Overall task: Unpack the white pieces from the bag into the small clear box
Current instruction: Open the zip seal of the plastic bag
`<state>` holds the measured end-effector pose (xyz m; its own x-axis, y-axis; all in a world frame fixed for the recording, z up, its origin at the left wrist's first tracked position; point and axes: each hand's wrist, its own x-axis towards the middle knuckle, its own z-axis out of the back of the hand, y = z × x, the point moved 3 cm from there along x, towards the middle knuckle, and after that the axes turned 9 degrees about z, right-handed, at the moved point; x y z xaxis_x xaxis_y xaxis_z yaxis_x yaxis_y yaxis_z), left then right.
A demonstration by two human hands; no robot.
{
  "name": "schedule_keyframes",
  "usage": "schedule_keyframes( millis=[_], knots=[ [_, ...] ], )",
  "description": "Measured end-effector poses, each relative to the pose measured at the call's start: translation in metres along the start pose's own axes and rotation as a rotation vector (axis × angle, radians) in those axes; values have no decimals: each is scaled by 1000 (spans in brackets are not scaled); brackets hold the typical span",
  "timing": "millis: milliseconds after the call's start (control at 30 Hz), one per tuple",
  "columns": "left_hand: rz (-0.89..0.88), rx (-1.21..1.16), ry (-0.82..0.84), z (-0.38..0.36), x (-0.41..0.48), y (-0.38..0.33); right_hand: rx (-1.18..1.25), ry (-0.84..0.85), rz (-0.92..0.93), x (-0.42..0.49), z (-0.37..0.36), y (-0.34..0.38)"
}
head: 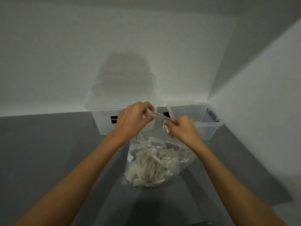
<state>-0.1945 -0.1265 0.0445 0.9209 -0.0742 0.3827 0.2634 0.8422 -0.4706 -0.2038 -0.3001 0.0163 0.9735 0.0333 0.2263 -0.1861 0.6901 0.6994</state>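
A clear plastic bag full of white pieces hangs over the grey floor in the middle of the head view. My left hand pinches the left side of the bag's top edge. My right hand pinches the same edge on the right, so the rim is stretched between both hands. The small clear box stands open at the back right, in the corner of the walls, just beyond my right hand. Something dark blue lies against its right wall.
A larger clear box with a black label stands against the back wall, behind my left hand. White walls close the space at the back and on the right. The grey floor stretches to the left and toward me.
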Motion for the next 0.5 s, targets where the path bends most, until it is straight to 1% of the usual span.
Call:
schedule_keyframes(
  millis=[33, 67, 100, 133, 167, 200, 233, 267, 333, 367, 400, 467, 500],
  knots=[
    [11, 39, -48, 1, -8, 2, 245, -35, -114, 2, -2, -5],
    [64, 72, -80, 1, -19, 7, 478, -62, -221, 2, -3, -9],
    [159, 94, -84, 0, -29, 13, 670, -78, -302, 2, -3, -11],
    [276, 108, -34, -5, -40, 23, 811, -80, -360, 2, -3, -14],
    [385, 94, 66, -12, -50, 30, 931, -71, -407, 1, -5, -17],
    [486, 20, 202, -21, -60, 37, 1030, -47, -442, 0, -8, -20],
    [591, -176, 319, -32, -69, 42, 1104, -7, -479, 0, -14, -24],
    [727, -454, 388, -43, -76, 47, 1152, 42, -507, -1, -20, -29],
    [1013, -1034, 437, -60, -83, 51, 1139, 124, -523, -8, -30, -40],
    [1118, -1277, 446, -63, -83, 51, 1060, 152, -499, -13, -33, -48],
    [1194, -1482, 458, -65, -82, 51, 908, 165, -453, -19, -34, -55],
    [1300, -1762, 463, -68, -78, 55, 578, 160, -361, -31, -37, -75],
    [1345, -1838, 473, -70, -78, 57, 492, 137, -362, -36, -41, -85]
  ],
)
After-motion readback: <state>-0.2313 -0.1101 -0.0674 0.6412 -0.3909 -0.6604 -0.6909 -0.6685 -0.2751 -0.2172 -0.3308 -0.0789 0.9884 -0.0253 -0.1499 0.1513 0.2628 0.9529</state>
